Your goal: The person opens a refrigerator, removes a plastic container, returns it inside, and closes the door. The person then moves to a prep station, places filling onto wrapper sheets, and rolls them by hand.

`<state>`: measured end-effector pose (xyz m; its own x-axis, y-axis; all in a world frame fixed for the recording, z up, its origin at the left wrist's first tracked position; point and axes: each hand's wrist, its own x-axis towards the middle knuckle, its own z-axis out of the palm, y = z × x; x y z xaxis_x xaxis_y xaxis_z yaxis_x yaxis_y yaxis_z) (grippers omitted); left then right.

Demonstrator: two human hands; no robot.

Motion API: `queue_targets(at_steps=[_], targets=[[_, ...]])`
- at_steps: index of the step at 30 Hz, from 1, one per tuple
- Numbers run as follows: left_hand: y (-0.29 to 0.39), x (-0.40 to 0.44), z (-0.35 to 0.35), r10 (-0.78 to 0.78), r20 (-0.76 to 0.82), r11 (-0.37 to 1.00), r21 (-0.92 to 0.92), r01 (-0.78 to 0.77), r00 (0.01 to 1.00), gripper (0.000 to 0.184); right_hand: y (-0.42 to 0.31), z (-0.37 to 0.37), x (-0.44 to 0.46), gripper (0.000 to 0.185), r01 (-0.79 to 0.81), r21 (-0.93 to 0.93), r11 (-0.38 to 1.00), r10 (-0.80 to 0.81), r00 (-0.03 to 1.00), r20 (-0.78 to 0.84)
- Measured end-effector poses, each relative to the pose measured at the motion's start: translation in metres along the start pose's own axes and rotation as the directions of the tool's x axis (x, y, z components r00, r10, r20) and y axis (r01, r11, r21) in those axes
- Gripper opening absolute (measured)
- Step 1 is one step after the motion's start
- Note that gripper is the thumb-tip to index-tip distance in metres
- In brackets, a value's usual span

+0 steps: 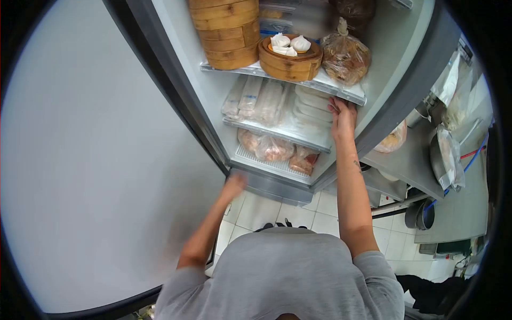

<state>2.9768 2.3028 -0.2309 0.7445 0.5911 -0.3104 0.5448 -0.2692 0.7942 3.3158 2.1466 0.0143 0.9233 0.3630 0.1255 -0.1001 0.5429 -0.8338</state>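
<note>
My right hand reaches into the open fridge, its fingers at the right side of a stack of clear plastic containers on the middle shelf. Those fingers are partly hidden, and whether they grip a container is unclear. Near the fridge's lower left edge, beside the open door, is my left hand, smeared by motion. Long wrapped packs lie left of the containers. Above them, a round bamboo steamer bears white buns, next to a tall steamer stack.
A knotted plastic bag sits on the upper shelf at the right. Bagged food lies on the bottom level. To the right of the fridge stand a metal counter, a pan and dark pots over the tiled floor.
</note>
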Motion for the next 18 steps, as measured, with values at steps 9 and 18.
queue_targets(at_steps=[9, 18], targets=[[0.348, 0.146, -0.058, 0.313, -0.214, 0.748, -0.545, -0.379, 0.925, 0.027, -0.003, -0.011, -0.018, 0.054, 0.038, -0.096, 0.995, -0.031, 0.997, 0.077], [0.36, 0.147, -0.034, 0.204, -0.245, 0.487, -0.814, -0.316, 0.948, 0.016, -0.007, -0.007, -0.025, 0.061, 0.043, -0.172, 0.984, -0.046, 0.999, -0.017]])
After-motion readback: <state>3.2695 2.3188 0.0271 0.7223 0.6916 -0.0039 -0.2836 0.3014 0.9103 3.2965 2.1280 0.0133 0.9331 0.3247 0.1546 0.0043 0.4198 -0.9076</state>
